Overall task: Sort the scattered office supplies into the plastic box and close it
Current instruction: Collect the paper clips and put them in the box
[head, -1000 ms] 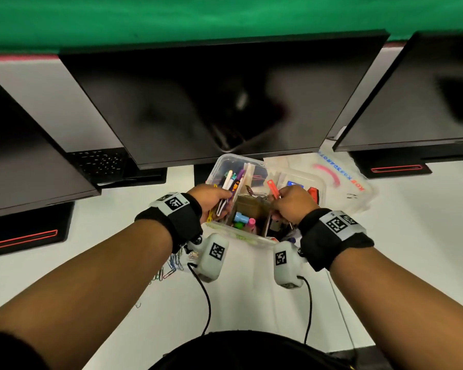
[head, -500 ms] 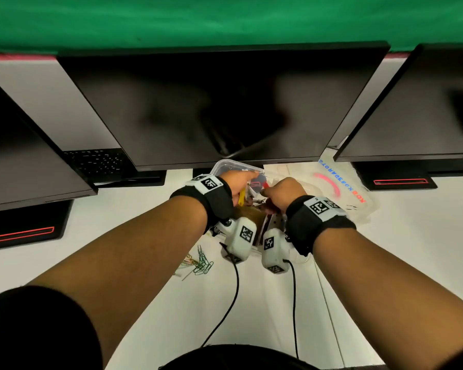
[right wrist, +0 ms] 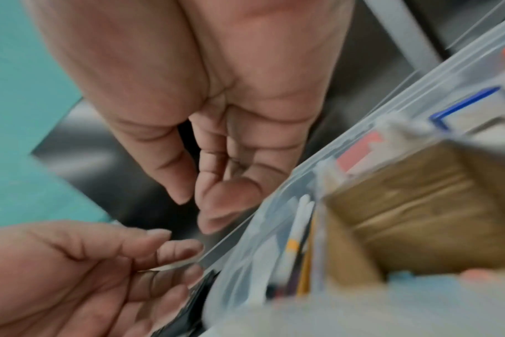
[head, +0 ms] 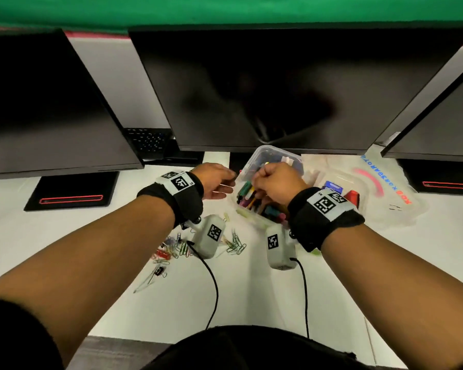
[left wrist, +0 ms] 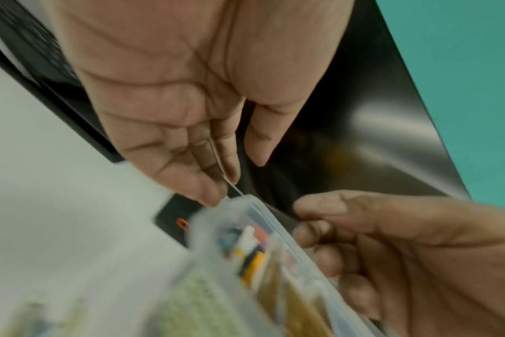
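Observation:
The clear plastic box [head: 274,150] stands open under the middle monitor, and its left compartment holds several coloured pens [head: 247,194]. My left hand [head: 229,182] is at the box's left rim with its fingers nearly straight. In the left wrist view that hand [left wrist: 237,180] touches the rim [left wrist: 263,212], and a thin pale line lies along its fingers. My right hand [head: 265,180] hovers over the pens as a fist. The right wrist view shows its fingers [right wrist: 214,219] curled by the box wall [right wrist: 389,95], with nothing visible in them. Both wrist views are blurred.
The box's lid [head: 372,209] lies flat to the right, printed side up. Loose paper clips [head: 235,245] and a binder clip [head: 159,271] are scattered on the white desk in front of the box. Three dark monitors [head: 278,89] hang close above, with a stand base [head: 72,193] at left.
My left hand has come out of the box to its left rim and opened. My right hand has shifted from the box's right side to over the pens. The paper clips have come into view.

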Available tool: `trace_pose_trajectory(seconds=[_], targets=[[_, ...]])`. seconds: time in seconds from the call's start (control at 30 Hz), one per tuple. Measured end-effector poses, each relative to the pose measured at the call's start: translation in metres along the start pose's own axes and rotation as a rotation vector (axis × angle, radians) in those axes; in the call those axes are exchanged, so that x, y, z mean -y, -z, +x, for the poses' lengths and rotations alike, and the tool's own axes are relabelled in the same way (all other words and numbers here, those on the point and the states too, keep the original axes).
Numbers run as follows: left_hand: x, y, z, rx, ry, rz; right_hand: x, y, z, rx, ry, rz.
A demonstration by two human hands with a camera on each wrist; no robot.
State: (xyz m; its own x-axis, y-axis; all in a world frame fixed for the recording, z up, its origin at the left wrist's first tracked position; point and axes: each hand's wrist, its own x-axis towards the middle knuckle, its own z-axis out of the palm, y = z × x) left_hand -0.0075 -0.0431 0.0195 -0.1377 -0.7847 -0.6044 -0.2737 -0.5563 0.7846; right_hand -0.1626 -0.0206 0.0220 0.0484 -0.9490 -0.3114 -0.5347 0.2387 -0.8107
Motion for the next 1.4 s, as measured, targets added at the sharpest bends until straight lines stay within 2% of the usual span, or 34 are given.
trace_pose_trajectory(seconds=[0.1,0.2,0.3,0.37,0.5,0.63,0.73,0.83,0.93,1.0,1.17,1.4], targets=[[0.034,0.051,-0.011,-0.110,0.048,0.093,0.020,-0.045,-0.007,0.114,0.127,-0.081],[0.076,0.101,-0.021,-0.214,0.138,0.223,0.027,-0.096,-0.009,0.246,0.228,-0.330],[0.116,0.143,-0.033,-0.290,0.222,0.375,0.018,-0.139,-0.010,0.404,0.255,-0.554],[0.144,0.167,-0.041,-0.308,0.273,0.564,0.010,-0.164,-0.011,0.493,0.254,-0.652],[0.185,0.197,-0.056,-0.324,0.314,0.830,0.004,-0.201,-0.015,0.611,0.373,-0.709],[0.210,0.211,-0.061,-0.320,0.338,0.897,0.000,-0.237,-0.024,0.692,0.562,-0.772],[0.219,0.214,-0.058,-0.346,0.372,0.889,-0.004,-0.258,-0.028,0.740,0.694,-0.916],[0.225,0.215,-0.052,-0.337,0.382,0.883,-0.008,-0.269,-0.030,0.726,0.825,-1.032],[0.227,0.212,-0.045,-0.357,0.362,0.858,-0.026,-0.275,-0.027,0.614,0.804,-1.010],[0.227,0.212,-0.039,-0.382,0.348,0.859,-0.032,-0.275,-0.024,0.588,0.714,-0.923],[0.221,0.207,-0.027,-0.395,0.282,0.962,-0.040,-0.255,-0.015,0.459,0.495,-0.889],[0.222,0.197,-0.020,-0.306,0.189,0.980,-0.014,-0.246,-0.010,0.278,0.359,-0.645]])
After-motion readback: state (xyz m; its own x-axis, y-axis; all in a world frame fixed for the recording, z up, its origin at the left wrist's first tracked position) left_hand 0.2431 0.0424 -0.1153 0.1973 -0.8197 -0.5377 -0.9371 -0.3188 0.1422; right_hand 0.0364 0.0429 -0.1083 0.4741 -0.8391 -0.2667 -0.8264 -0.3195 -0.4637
